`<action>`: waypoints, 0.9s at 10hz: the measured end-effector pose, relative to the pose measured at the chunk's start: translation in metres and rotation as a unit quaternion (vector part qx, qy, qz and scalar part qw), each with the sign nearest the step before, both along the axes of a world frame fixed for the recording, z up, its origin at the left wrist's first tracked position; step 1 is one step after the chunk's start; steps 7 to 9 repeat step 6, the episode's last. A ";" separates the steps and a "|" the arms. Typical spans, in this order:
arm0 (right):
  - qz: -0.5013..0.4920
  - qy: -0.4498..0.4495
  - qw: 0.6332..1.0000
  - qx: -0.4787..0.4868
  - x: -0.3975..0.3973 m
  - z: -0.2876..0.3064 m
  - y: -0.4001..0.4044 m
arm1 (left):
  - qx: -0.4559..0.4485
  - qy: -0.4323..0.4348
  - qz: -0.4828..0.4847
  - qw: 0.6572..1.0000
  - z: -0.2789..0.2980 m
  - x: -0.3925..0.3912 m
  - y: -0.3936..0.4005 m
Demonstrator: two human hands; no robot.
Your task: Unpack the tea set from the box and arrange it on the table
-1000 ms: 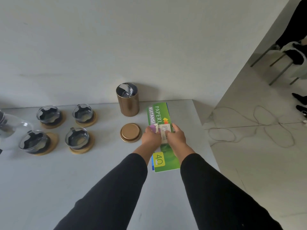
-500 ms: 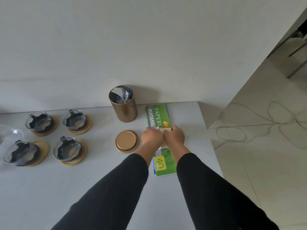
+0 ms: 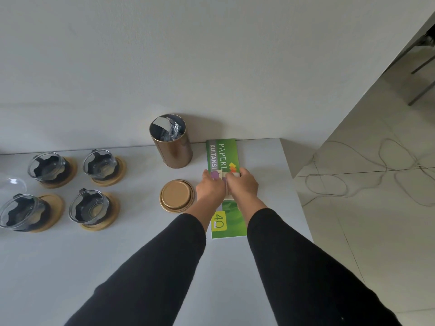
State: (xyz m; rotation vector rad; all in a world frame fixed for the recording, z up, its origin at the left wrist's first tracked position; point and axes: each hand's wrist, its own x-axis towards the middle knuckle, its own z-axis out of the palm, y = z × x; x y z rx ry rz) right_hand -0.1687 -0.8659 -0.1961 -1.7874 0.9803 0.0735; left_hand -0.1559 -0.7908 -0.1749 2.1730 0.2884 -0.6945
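The grey table [image 3: 141, 255] carries four glass cups on round wooden coasters at the 9 o'clock side: far-left cup [image 3: 48, 164], far-right cup [image 3: 101, 162], near-left cup [image 3: 20, 211] and near-right cup [image 3: 90, 208]. Part of a clear glass vessel [image 3: 11, 184] shows at the left edge. A bronze canister [image 3: 171, 143] stands upright and uncapped toward 12 o'clock, with crumpled foil showing inside. Its gold lid [image 3: 177, 196] lies flat at 6 o'clock from the canister, just beside the left hand. A loose cable [image 3: 353, 180] lies on the tiled floor at 3 o'clock.

A green receipt booklet [image 3: 223, 156] lies flat near the table's right edge, long axis running 12 to 6 o'clock. A small pale paper packet [image 3: 226, 182] with a purple mark sits over the booklet's middle, mostly hidden by the hands.

Left hand [image 3: 210, 187] and right hand [image 3: 243, 184] are side by side, knuckles up, over the booklet. Both sets of fingers curl down onto the packet, apparently pinching it; the fingertips are hidden. Both forearms, in black sleeves, extend from 6 o'clock.
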 end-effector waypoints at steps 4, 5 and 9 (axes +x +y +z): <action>0.043 -0.039 0.997 -0.042 -0.007 0.002 0.007 | 0.001 -0.006 -0.035 0.999 0.009 0.002 0.017; -0.027 -0.060 0.997 -0.044 -0.009 0.016 0.015 | -0.012 -0.011 -0.043 0.999 0.018 0.001 0.025; -0.078 -0.087 0.993 -0.035 -0.010 0.029 0.029 | -0.031 -0.029 -0.027 0.999 0.032 -0.003 0.039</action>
